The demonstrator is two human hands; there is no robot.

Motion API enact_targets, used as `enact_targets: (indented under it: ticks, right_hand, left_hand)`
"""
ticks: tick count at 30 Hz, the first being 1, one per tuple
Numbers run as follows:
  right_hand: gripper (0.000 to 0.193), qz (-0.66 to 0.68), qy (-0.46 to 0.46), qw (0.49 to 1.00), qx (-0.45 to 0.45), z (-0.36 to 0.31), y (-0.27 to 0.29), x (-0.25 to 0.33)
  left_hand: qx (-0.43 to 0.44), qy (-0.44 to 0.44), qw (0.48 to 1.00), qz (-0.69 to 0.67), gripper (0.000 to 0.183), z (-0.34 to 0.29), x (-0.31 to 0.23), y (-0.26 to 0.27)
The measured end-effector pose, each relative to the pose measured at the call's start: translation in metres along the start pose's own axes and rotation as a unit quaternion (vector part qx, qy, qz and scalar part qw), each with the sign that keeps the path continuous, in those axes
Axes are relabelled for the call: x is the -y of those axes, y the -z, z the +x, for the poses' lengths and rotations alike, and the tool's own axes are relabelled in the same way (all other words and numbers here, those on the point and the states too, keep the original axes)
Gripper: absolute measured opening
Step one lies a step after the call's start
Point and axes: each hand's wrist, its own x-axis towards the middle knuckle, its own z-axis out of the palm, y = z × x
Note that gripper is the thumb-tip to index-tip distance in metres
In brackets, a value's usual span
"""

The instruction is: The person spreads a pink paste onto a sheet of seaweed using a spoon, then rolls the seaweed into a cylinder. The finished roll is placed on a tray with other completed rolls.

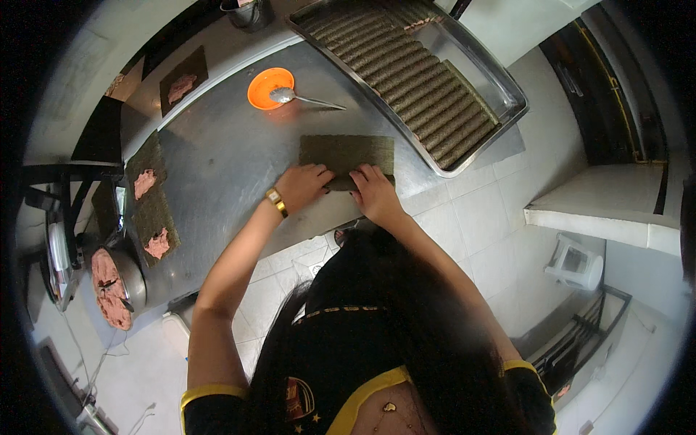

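Observation:
A dark green seaweed sheet (pixel 348 148) lies flat on the metal table in front of me. My left hand (pixel 304 186) and my right hand (pixel 374 191) both grip its near edge, fingers curled over it side by side. That near edge looks folded or rolled under my fingertips; any filling inside is hidden. Beyond the sheet, an orange bowl (pixel 262 99) holds a metal spoon (pixel 283 95) whose handle sticks out to the right. At the far right, a deep metal tray (pixel 455 172) contains several finished seaweed rolls (pixel 406 87) laid in rows.
More seaweed sheets (pixel 151 196) with pink paste portions (pixel 157 243) lie at the table's left edge. A metal bowl (pixel 134 279) of pink paste stands lower left. Another sheet with paste (pixel 181 88) sits at the back left, and a dark container (pixel 248 16) stands beyond.

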Motion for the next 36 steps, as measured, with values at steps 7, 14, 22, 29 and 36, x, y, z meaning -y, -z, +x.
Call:
enact_targets:
  ticks: [7,14,22,29,36]
  right_hand:
    - [0.036,-0.037,0.003,0.999,0.009,-0.025,0.009,-0.01]
    - [0.035,-0.054,-0.017,0.998,0.009,-0.03,0.015,-0.016]
    - [0.028,-0.055,-0.037,0.997,0.031,-0.034,0.025,-0.011]
    - [0.029,-0.069,-0.026,0.997,0.016,-0.029,0.027,-0.005]
    - [0.025,-0.03,0.044,0.999,0.007,-0.009,0.0,0.015]
  left_hand:
    - [-0.011,0.047,0.999,-0.023,0.031,-0.02,-0.013,-0.004]
    - [0.021,0.068,0.996,-0.055,0.035,-0.02,-0.008,0.002]
    - [0.056,0.099,0.992,-0.056,0.035,-0.026,0.003,0.004]
    - [0.038,0.105,0.991,-0.072,0.036,-0.029,0.006,0.008]
    - [0.067,0.11,0.99,-0.056,0.041,-0.029,0.011,0.013]
